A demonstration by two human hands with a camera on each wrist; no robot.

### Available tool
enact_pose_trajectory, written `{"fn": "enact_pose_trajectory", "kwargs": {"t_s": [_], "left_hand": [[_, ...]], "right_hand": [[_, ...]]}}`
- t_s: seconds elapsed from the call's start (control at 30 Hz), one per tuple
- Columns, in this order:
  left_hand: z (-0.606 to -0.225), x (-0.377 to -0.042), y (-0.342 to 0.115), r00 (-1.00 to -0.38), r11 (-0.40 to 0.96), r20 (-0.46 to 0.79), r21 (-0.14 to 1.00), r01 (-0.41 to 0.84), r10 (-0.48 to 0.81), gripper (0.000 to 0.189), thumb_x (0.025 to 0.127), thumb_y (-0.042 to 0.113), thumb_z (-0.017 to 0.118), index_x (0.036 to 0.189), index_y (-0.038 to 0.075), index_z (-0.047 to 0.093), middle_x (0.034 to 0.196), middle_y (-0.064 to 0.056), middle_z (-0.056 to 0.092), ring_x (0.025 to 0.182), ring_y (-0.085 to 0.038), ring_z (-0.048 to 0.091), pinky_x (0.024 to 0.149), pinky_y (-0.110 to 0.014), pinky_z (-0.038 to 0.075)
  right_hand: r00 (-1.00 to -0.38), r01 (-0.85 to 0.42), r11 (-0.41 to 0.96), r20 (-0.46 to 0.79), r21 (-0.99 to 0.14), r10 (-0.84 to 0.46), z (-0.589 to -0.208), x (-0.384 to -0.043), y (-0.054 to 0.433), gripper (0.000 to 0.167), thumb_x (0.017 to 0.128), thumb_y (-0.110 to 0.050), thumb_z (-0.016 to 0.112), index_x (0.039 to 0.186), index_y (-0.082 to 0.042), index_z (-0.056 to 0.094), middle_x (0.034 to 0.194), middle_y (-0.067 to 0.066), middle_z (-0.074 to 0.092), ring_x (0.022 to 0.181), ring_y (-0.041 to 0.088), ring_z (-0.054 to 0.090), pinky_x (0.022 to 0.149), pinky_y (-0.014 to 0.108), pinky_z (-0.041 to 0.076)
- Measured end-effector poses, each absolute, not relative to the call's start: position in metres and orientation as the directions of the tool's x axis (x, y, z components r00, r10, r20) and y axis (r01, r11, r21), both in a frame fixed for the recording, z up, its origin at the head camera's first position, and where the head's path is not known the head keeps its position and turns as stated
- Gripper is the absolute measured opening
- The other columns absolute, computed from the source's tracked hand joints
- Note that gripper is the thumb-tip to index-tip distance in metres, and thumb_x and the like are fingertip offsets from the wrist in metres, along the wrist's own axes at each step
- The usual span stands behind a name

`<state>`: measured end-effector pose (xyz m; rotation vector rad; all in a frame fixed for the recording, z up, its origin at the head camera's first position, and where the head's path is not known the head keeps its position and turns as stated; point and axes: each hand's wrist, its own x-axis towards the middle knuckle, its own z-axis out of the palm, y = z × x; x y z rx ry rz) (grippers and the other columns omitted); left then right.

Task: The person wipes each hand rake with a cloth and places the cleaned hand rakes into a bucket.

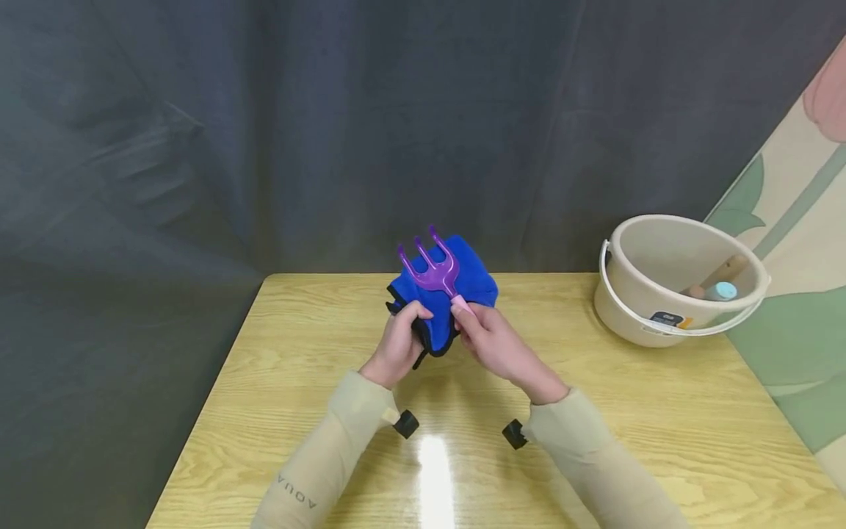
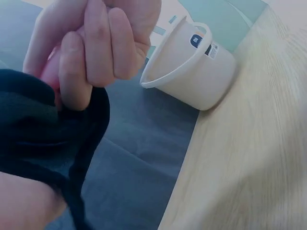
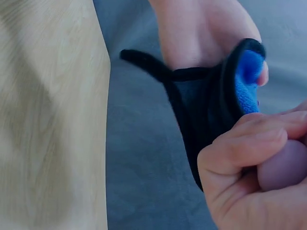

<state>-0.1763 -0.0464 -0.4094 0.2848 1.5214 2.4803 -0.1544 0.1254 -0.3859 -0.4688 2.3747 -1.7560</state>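
A purple three-pronged hand fork [image 1: 438, 275] with a pink handle lies across a blue cloth with black edging [image 1: 472, 268], both held above the table. My left hand [image 1: 399, 338] grips the cloth's near left edge, thumb on top. My right hand [image 1: 492, 339] curls round the pink handle, and the cloth lies behind it. In the right wrist view the rounded handle end [image 3: 283, 165] shows inside the curled fingers, and a black strap of the cloth [image 3: 144, 62] sticks out. The left wrist view shows the dark side of the cloth [image 2: 33, 124].
A beige bucket [image 1: 611, 294] with a white handle stands at the table's back right. Inside it are a light blue-capped thing [image 1: 723, 292] and a wooden-looking piece [image 1: 730, 270]. A dark curtain [image 1: 410, 110] hangs behind the wooden table [image 1: 297, 330].
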Motion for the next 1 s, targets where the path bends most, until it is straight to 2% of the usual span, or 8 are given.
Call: {"fn": "enact_pose_trajectory", "kwargs": {"t_s": [0.07,0.17,0.33,0.6,0.77,1.0], "left_hand": [[-0.408,-0.177,-0.047,-0.954,-0.479,0.058,0.873,-0.095,0.294,0.058,0.089,0.013,0.041,0.144,-0.002,0.035,0.137,-0.012,0.048,0.118,-0.021,0.051,0.101,-0.033,0.043],[-0.407,-0.179,-0.049,-0.954,-0.542,0.062,0.832,-0.114,0.294,0.060,0.091,0.017,0.037,0.149,0.002,0.027,0.144,-0.013,0.042,0.124,-0.023,0.047,0.105,-0.035,0.041],[-0.404,-0.186,-0.053,-0.964,-0.588,0.057,0.801,-0.112,0.261,0.058,0.092,0.018,0.034,0.148,0.003,0.029,0.143,-0.013,0.044,0.124,-0.025,0.049,0.102,-0.036,0.044],[-0.395,-0.197,-0.064,-0.981,-0.644,0.101,0.765,-0.031,0.167,0.045,0.092,0.015,0.035,0.136,0.004,0.039,0.130,-0.010,0.050,0.115,-0.023,0.054,0.098,-0.034,0.046],[-0.391,-0.202,-0.075,-0.992,-0.659,0.104,0.752,0.032,0.070,0.038,0.092,0.015,0.035,0.129,0.005,0.040,0.123,-0.008,0.050,0.107,-0.021,0.053,0.092,-0.031,0.047],[-0.388,-0.203,-0.083,-0.989,-0.565,0.146,0.818,0.111,0.017,0.032,0.086,0.015,0.040,0.114,0.004,0.049,0.115,-0.007,0.056,0.102,-0.018,0.056,0.089,-0.029,0.046]], "right_hand": [[-0.940,-0.155,0.259,0.061,-0.953,-0.335,-0.388,-0.156,0.125,0.042,0.112,-0.033,0.042,0.085,-0.001,0.051,0.057,-0.002,0.035,0.047,0.014,0.032,0.045,0.025,0.026],[-0.939,-0.138,0.259,0.043,-0.956,-0.340,-0.392,-0.157,0.127,0.044,0.111,-0.034,0.043,0.082,-0.001,0.050,0.058,-0.002,0.035,0.047,0.013,0.032,0.044,0.025,0.026],[-0.934,-0.099,0.263,-0.001,-0.960,-0.356,-0.395,-0.156,0.132,0.047,0.111,-0.036,0.043,0.083,0.002,0.049,0.058,-0.001,0.034,0.046,0.014,0.031,0.044,0.025,0.026],[-0.922,-0.083,0.231,-0.013,-0.969,-0.387,-0.396,-0.154,0.133,0.040,0.111,-0.032,0.043,0.086,-0.003,0.051,0.059,-0.001,0.035,0.046,0.012,0.029,0.042,0.024,0.023],[-0.913,-0.071,0.228,-0.029,-0.971,-0.408,-0.401,-0.149,0.132,0.039,0.111,-0.031,0.043,0.085,-0.003,0.049,0.059,-0.001,0.035,0.047,0.011,0.029,0.042,0.023,0.023],[-0.899,-0.087,0.294,-0.052,-0.952,-0.434,-0.398,-0.142,0.132,0.042,0.111,-0.036,0.043,0.084,-0.005,0.051,0.057,-0.002,0.033,0.046,0.011,0.027,0.042,0.024,0.022]]}}
